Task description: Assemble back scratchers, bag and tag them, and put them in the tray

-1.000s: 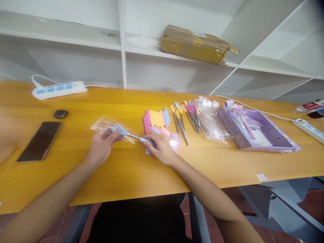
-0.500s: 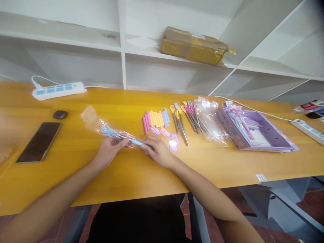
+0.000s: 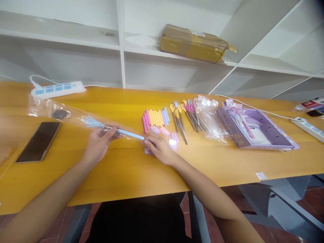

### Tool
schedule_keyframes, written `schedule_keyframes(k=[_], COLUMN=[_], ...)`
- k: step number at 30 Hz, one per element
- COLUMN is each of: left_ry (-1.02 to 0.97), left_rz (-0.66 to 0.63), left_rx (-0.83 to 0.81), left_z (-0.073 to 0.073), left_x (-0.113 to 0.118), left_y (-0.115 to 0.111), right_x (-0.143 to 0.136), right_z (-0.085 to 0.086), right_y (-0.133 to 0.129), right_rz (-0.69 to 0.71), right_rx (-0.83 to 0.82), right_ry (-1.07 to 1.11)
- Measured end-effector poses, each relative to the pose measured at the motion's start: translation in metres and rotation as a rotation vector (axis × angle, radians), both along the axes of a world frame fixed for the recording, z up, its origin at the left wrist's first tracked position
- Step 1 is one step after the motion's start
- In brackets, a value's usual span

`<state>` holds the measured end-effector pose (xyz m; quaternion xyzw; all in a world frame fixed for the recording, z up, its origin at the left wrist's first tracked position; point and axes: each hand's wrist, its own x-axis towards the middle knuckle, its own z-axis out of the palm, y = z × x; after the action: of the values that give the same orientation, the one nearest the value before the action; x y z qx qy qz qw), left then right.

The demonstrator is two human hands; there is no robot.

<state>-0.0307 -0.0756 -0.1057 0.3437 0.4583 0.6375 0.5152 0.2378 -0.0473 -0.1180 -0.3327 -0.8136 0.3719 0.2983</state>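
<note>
- Pinching the blue scratcher point(image 3: 128, 133) and clear bag point(image 3: 44, 107) between my left hand's point(image 3: 97, 143) fingers.
- My right hand point(image 3: 160, 148) meets the scratcher's end; I cannot tell whether its fingers pinch.
- I see it above the bench point(image 3: 121, 179).

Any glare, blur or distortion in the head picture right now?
Head view: white glare on one small card, shiny streaks on the clear bag in the left hand; same view, edges look stretched and the far-right packet looks soft.

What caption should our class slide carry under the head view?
Left grip holds a blue scratcher partly inside a clear bag; right grip at its handle end.
</note>
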Motion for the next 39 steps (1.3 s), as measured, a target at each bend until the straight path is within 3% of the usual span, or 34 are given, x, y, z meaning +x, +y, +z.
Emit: schedule_keyframes(k=[12,26,34,39], left_ry=[0.022,0.398,0.391,0.351], left_rz=[-0.140,-0.529,-0.548,-0.452], left_rx=[-0.105,-0.112,-0.099,-0.131], left_z=[-0.004,-0.022,-0.025,-0.023], left_x=[0.005,0.019,0.020,0.014], left_y=[-0.004,-0.016,-0.016,-0.014], right_x=[0.003,-0.004,-0.006,-0.002], right_z=[0.000,-0.006,-0.005,-0.003], right_y=[0.002,-0.005,-0.007,-0.004], right_rz=[0.115,0.097,0.116,0.094], right_rx=[0.027,0.006,-0.005,0.011], right_ry=[-0.023,-0.063,-0.079,-0.037])
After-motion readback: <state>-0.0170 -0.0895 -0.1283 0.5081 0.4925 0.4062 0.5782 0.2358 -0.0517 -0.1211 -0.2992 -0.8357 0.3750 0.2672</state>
